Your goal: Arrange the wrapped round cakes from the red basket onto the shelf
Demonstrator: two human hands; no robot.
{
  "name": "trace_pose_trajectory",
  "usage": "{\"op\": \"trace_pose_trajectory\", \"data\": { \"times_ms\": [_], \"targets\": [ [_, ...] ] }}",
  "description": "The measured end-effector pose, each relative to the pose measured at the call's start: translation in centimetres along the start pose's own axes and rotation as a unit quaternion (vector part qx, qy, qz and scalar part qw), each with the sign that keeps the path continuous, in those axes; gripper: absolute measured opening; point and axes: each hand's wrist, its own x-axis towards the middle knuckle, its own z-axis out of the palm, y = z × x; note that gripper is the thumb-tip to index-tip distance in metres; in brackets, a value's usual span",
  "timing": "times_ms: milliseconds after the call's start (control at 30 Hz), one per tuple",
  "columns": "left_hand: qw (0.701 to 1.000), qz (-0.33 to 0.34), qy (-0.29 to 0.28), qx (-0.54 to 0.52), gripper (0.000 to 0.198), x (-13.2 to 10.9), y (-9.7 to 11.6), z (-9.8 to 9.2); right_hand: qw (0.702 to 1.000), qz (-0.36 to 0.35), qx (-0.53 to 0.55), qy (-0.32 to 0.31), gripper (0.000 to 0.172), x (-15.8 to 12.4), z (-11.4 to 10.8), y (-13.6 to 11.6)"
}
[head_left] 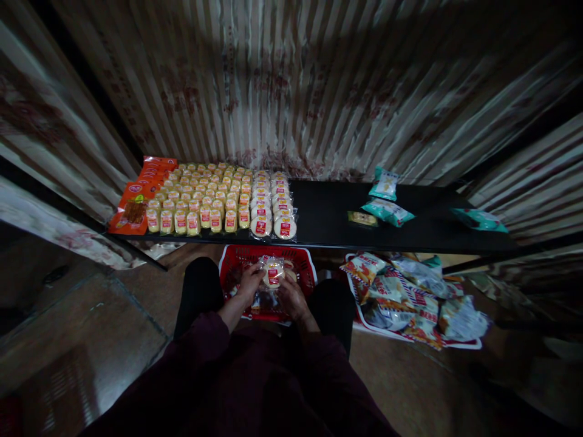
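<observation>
Over a red plastic basket (304, 262) on the floor between my knees, my left hand (249, 283) is closed on a round cake in clear wrap with a red label (272, 273). My right hand (291, 296) is curled low in the basket on more wrapped packets; what it grips is hidden. On the black shelf (328, 212) above, rows of the same round cakes (273, 206) lie beside several rows of small yellow cakes (200, 197) and orange packets (139, 203).
Teal snack packets (387, 203) and one more teal packet (478, 220) lie on the shelf's right part. A second basket (359, 325) heaped with mixed snack bags (410, 291) stands on the floor at right. A striped curtain (296, 91) hangs behind the shelf.
</observation>
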Motion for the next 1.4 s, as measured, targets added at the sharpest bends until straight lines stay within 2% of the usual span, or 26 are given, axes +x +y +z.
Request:
{"op": "trace_pose_trajectory", "data": {
  "times_ms": [200, 367, 533, 633, 733, 800, 900, 1000, 1067, 1133, 1267, 1400],
  "targets": [
    [0.997, 0.056, 0.018, 0.046, 0.019, 0.3, 0.1, 0.5, 0.999, -0.009, 0.036, -0.012, 0.035, -0.5, 0.4, -0.8],
    [0.986, 0.115, 0.061, 0.102, 0.027, 0.3, 0.8, 1.1, 0.996, 0.005, 0.083, -0.031, 0.033, -1.0, 1.0, -2.1],
    [0.958, 0.183, 0.101, 0.198, 0.030, -0.3, 1.9, 1.6, 0.994, -0.015, 0.081, -0.074, 0.032, -1.8, 2.2, -3.0],
    [0.944, 0.224, 0.116, 0.215, 0.030, -0.5, 2.1, 1.8, 0.995, -0.037, 0.060, -0.065, 0.036, -2.1, 3.0, -3.1],
    [0.943, 0.240, 0.093, 0.210, 0.019, -0.9, 2.2, 2.1, 0.997, -0.070, -0.006, -0.028, 0.044, -2.5, 3.8, -3.2],
    [0.958, 0.217, 0.059, 0.179, 0.013, -1.4, 2.4, 2.3, 0.992, -0.106, -0.072, -0.012, 0.048, -2.7, 4.2, -3.4],
    [0.984, 0.151, 0.012, 0.090, 0.018, -2.6, 2.9, 2.7, 0.963, -0.186, -0.197, -0.007, 0.050, -3.1, 4.6, -3.8],
    [0.995, 0.094, -0.015, 0.010, 0.031, -3.8, 3.5, 3.0, 0.899, -0.275, -0.341, 0.012, 0.047, -3.5, 4.9, -4.0],
    [0.997, 0.068, -0.014, -0.029, 0.037, -4.1, 3.6, 3.1, 0.852, -0.317, -0.416, 0.025, 0.045, -3.7, 5.1, -3.9],
    [0.997, 0.047, -0.003, -0.063, 0.041, -4.0, 3.6, 3.0, 0.819, -0.341, -0.461, 0.022, 0.042, -3.9, 5.2, -3.8],
    [0.990, 0.026, -0.009, -0.140, 0.039, -3.3, 3.5, 2.8, 0.785, -0.369, -0.497, 0.027, 0.036, -3.8, 5.0, -3.7],
    [0.982, 0.018, -0.012, -0.188, 0.032, -2.9, 3.5, 2.7, 0.775, -0.379, -0.503, 0.050, 0.035, -3.4, 4.7, -3.7]
  ]
}}
